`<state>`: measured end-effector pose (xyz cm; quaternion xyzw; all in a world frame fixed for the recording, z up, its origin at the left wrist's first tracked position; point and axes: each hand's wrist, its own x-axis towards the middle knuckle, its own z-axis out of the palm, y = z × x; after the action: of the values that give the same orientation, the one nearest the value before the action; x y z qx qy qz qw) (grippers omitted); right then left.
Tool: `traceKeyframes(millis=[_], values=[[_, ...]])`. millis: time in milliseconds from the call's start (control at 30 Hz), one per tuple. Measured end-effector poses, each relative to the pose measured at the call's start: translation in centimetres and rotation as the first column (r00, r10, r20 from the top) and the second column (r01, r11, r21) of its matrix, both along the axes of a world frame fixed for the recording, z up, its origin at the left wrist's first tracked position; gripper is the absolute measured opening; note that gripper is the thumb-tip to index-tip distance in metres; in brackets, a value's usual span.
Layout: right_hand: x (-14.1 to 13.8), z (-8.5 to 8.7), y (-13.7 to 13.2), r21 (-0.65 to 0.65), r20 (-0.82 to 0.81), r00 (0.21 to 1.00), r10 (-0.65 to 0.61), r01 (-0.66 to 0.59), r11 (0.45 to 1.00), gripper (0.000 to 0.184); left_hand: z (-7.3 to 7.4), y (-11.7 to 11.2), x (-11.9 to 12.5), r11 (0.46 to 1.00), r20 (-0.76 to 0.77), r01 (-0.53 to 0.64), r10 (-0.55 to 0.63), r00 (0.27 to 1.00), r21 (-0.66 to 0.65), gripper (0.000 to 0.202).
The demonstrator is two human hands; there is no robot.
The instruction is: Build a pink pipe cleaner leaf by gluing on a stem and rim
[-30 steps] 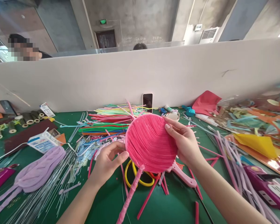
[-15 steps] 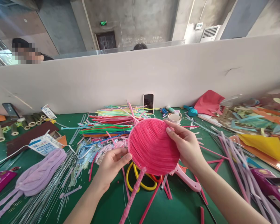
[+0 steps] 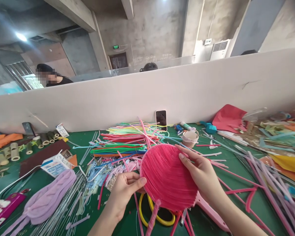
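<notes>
Pink disc (image 3: 169, 178), yellow loops (image 3: 165, 223) half-hidden, phone (image 3: 161, 120) beyond

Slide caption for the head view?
Left hand and right hand hold a pink disc over a green table, a phone upright behind.

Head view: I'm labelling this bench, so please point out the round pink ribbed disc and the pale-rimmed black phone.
Round pink ribbed disc (image 3: 167, 177), head view: middle of its face.
Pale-rimmed black phone (image 3: 161, 119), head view: middle of its dark screen.
</notes>
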<state>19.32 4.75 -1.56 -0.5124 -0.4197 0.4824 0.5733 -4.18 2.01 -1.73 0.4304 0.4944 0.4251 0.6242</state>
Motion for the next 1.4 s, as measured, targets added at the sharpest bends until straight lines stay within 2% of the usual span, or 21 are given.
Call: traceKeyframes(millis=[100,267,333,433,600,767,900,967,1100,1133,1300,1400], values=[[-0.1,-0.2,-0.1,0.012,0.012,1.000,0.007,-0.007,1.000,0.052,0.5,0.1,-0.1,0.999,0.031,0.037,-0.037,0.999,-0.004,0.040],[-0.6,-0.6,-0.5,0.069,0.114,0.993,0.035,-0.043,0.997,0.048,0.3,0.8,-0.4,0.997,0.028,-0.081,0.081,0.996,-0.019,0.035],[-0.8,-0.7,-0.6,0.070,0.129,0.991,0.044,-0.054,0.996,0.049,0.1,0.9,-0.6,0.995,0.025,-0.094,0.095,0.995,-0.044,0.034],[-0.9,-0.9,-0.7,0.056,0.117,0.991,0.061,-0.068,0.996,0.050,0.0,0.9,-0.9,0.996,0.016,-0.073,0.074,0.997,-0.060,0.034],[-1.1,-1.1,-0.8,0.043,0.092,0.992,0.089,-0.094,0.995,0.049,0.3,1.0,-1.3,0.998,0.013,0.024,-0.024,1.000,-0.056,0.039],[-1.6,-1.4,-1.3,0.023,0.127,0.985,0.117,-0.121,0.992,0.052,-0.2,1.5,-1.3,0.991,-0.023,-0.098,0.096,0.995,-0.090,0.036],[-1.5,-1.5,-1.7,0.007,0.157,0.980,0.120,-0.122,0.992,0.053,-0.1,1.3,-1.3,0.990,-0.034,-0.104,0.102,0.994,-0.092,0.035],[-1.4,-1.5,-1.7,0.017,0.178,0.978,0.109,-0.113,0.993,0.052,0.4,1.2,-1.4,0.993,-0.041,-0.071,0.068,0.997,-0.091,0.036],[-1.4,-1.6,-1.9,0.028,0.201,0.974,0.100,-0.108,0.994,0.047,1.3,1.4,-1.5,0.993,-0.049,0.116,-0.117,0.992,-0.039,0.041],[-1.5,-1.6,-1.9,0.025,0.198,0.975,0.105,-0.113,0.993,0.046,1.4,1.5,-1.5,0.991,-0.058,0.127,-0.128,0.990,-0.032,0.042],[-1.9,-1.6,-2.2,0.012,0.175,0.975,0.135,-0.140,0.990,0.047,1.2,2.2,-1.1,0.998,-0.157,-0.031,0.022,0.987,-0.052,0.034],[-1.9,-1.6,-2.2,0.014,0.179,0.973,0.147,-0.152,0.988,0.049,1.3,2.2,-0.9,0.997,-0.169,-0.047,0.036,0.985,-0.059,0.036]])
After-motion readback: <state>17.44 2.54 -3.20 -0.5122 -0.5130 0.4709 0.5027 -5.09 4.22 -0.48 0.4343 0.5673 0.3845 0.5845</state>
